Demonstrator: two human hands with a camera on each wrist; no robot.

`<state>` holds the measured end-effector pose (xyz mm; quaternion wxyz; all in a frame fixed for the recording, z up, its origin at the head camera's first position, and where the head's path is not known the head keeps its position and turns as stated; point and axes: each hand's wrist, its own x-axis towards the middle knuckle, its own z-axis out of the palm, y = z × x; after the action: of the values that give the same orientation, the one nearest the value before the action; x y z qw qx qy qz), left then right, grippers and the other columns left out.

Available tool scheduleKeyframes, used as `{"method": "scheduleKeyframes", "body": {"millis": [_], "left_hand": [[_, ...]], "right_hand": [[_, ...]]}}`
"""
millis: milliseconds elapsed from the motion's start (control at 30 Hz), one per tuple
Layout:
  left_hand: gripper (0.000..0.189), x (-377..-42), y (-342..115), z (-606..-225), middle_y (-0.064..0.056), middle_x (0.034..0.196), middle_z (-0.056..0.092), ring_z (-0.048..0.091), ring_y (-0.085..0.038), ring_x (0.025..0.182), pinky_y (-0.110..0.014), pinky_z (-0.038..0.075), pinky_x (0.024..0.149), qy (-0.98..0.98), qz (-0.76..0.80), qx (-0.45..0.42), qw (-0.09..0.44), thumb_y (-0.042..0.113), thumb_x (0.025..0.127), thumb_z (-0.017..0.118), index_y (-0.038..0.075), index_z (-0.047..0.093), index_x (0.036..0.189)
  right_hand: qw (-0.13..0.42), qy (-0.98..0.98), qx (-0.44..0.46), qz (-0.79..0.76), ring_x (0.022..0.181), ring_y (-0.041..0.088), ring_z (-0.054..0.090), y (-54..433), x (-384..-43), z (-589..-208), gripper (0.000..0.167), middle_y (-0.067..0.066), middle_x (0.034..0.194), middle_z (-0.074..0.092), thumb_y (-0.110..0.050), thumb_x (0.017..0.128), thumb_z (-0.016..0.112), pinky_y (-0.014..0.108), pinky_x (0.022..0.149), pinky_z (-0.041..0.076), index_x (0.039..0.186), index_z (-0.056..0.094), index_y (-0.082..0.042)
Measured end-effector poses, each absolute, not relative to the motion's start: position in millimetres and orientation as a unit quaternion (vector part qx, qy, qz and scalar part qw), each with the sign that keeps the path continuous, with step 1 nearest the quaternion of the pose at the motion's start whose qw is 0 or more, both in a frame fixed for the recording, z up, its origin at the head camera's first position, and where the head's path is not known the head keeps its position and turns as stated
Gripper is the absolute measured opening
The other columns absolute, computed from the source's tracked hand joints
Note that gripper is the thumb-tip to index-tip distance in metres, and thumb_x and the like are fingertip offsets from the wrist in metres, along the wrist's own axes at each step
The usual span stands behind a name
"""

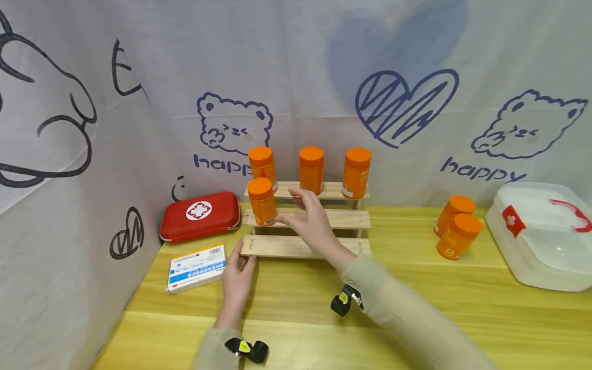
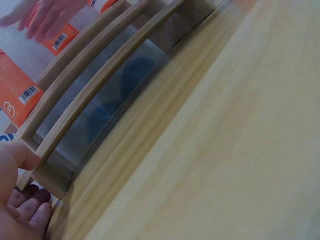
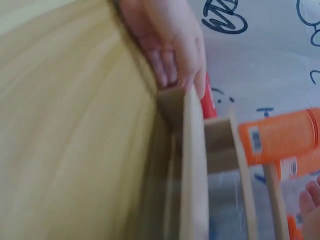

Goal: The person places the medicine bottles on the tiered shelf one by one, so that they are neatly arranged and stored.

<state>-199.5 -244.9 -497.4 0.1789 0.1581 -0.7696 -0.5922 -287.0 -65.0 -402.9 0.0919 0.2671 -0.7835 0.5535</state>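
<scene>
A three-tier wooden rack [image 1: 287, 246] stands on the table. At the left end of its lowest step, my left hand [image 1: 238, 280] grips the board, thumb on top and fingers curled at the end, as the left wrist view shows. An orange pill bottle [image 1: 262, 203] stands at the left of the middle step. My right hand [image 1: 311, 221] is just right of this bottle, over the steps, thumb and fingers spread with nothing between them. Along the top step stand three more orange bottles, at left [image 1: 261, 160], middle [image 1: 311, 169] and right [image 1: 356, 172].
Left of the rack lie a red first-aid case [image 1: 203, 218] and a blue-and-white medicine box [image 1: 196, 269]. Two orange bottles [image 1: 459, 236] stand on the table at right, beside a white first-aid box [image 1: 541, 236]. A drawn-on white curtain [image 1: 305, 67] hangs behind.
</scene>
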Motion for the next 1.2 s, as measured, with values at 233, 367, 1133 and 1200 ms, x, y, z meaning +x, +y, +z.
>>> {"method": "scheduleKeyframes", "body": {"millis": [233, 367, 1133, 1200], "left_hand": [[0.056, -198.9, -243.5, -497.4, -0.023, 0.141, 0.044, 0.048, -0.037, 0.124, -0.043, 0.04, 0.105, -0.774, -0.588, 0.155, 0.174, 0.008, 0.094, 0.059, 0.004, 0.038, 0.146], [0.056, -197.4, -241.6, -499.0, -0.023, 0.142, 0.043, 0.047, -0.038, 0.124, -0.045, 0.04, 0.105, -0.78, -0.583, 0.156, 0.167, 0.009, 0.094, 0.059, 0.005, 0.038, 0.146], [0.057, -196.5, -241.2, -494.5, -0.024, 0.141, 0.043, 0.047, -0.038, 0.124, -0.045, 0.039, 0.105, -0.78, -0.581, 0.162, 0.166, 0.01, 0.095, 0.058, 0.005, 0.037, 0.147], [0.057, -195.6, -241.7, -494.6, -0.023, 0.142, 0.043, 0.046, -0.037, 0.125, -0.044, 0.039, 0.105, -0.781, -0.579, 0.165, 0.165, 0.011, 0.095, 0.058, 0.005, 0.036, 0.147]], "right_hand": [[0.1, -0.816, 0.268, 0.502, 0.119, 0.023, 0.05, -1.1, -281.8, -420.0, 0.06, 0.007, 0.13, 0.052, -0.031, 0.08, 0.076, 0.038, 0.102, 0.043, 0.132, 0.053, -0.01], [0.092, -0.832, 0.236, 0.493, 0.122, 0.031, 0.048, 40.6, -275.9, -422.4, 0.059, 0.013, 0.133, 0.05, -0.027, 0.082, 0.075, 0.045, 0.102, 0.042, 0.132, 0.053, -0.008], [0.372, -0.836, 0.085, 0.394, 0.116, 0.04, 0.046, 206.5, -258.9, -433.6, 0.048, 0.023, 0.123, 0.054, 0.004, 0.076, 0.077, 0.042, 0.107, 0.035, 0.121, 0.059, 0.003], [0.386, -0.831, 0.081, 0.391, 0.118, 0.041, 0.044, 214.1, -260.1, -436.7, 0.051, 0.024, 0.125, 0.052, 0.006, 0.076, 0.076, 0.043, 0.108, 0.033, 0.123, 0.057, 0.004]]}}
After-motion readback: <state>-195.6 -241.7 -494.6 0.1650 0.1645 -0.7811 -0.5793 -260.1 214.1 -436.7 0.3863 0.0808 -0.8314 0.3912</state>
